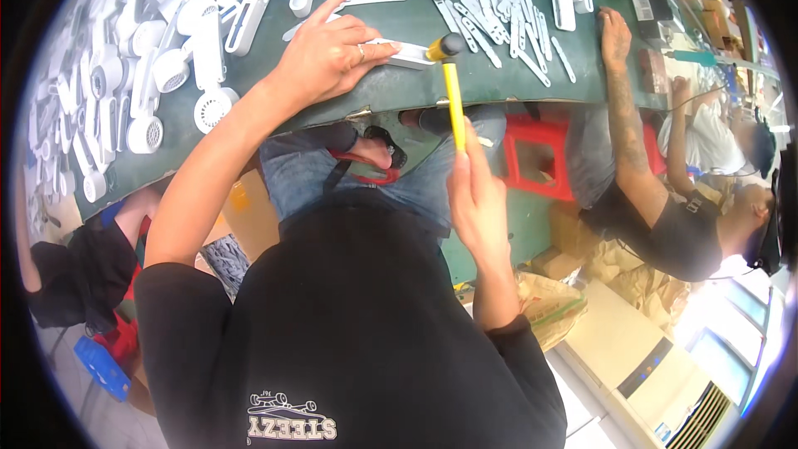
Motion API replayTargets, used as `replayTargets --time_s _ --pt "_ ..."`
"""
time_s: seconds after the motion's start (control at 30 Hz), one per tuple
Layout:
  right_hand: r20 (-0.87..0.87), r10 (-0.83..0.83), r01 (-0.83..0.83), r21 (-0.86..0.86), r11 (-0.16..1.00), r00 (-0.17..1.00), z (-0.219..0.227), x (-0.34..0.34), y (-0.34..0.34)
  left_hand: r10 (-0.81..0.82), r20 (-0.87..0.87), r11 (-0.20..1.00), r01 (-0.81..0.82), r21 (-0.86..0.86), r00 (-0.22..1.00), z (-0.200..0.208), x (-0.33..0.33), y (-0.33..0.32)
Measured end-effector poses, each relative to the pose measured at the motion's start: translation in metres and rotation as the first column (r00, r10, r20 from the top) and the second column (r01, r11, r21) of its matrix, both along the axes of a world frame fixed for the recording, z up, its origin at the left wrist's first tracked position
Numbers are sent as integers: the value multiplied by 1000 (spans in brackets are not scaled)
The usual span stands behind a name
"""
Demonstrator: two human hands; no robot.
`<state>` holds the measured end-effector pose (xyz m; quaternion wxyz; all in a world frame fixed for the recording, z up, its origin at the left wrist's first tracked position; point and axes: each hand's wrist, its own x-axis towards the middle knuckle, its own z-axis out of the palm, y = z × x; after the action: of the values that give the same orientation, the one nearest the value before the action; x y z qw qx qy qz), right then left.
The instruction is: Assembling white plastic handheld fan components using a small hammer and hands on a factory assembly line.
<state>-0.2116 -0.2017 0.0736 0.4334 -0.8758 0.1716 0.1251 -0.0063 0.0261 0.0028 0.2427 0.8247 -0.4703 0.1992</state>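
Note:
My left hand presses a long white plastic casing down near the table's front edge, thumb and fingers on its left end. In my right hand is a small mallet, gripped by its yellow handle. Its head, one end dark and the other yellowish, is at the casing's right end; I cannot tell whether they touch. White handheld fans with round grilles lie heaped to the left of my left hand. Beyond the casing are many loose narrow white strips with slots.
The green table runs across the front. More white casings stand at the far right. A co-worker's tattooed arm rests on the table at right. A red stool is below; cartons are on the floor.

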Motion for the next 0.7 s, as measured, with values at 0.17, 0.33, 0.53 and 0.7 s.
replayTargets --time_s 0.17,0.33,0.53,0.7 --pt "39 24 -21 -73 997 999 -10 2 1 1 -3 1000 -1 -7 1000 -1 0 -1" --pt "27 25 -22 -127 992 999 -17 5 2 -28 -23 1000 28 -15 999 1 0 -3" --pt "84 -137 118 198 973 987 -13 -5 -24 -193 -191 932 241 272 962 44 15 -23" --pt "124 -220 163 359 919 968 -17 -8 -24 -234 -250 915 300 270 939 49 18 -28"
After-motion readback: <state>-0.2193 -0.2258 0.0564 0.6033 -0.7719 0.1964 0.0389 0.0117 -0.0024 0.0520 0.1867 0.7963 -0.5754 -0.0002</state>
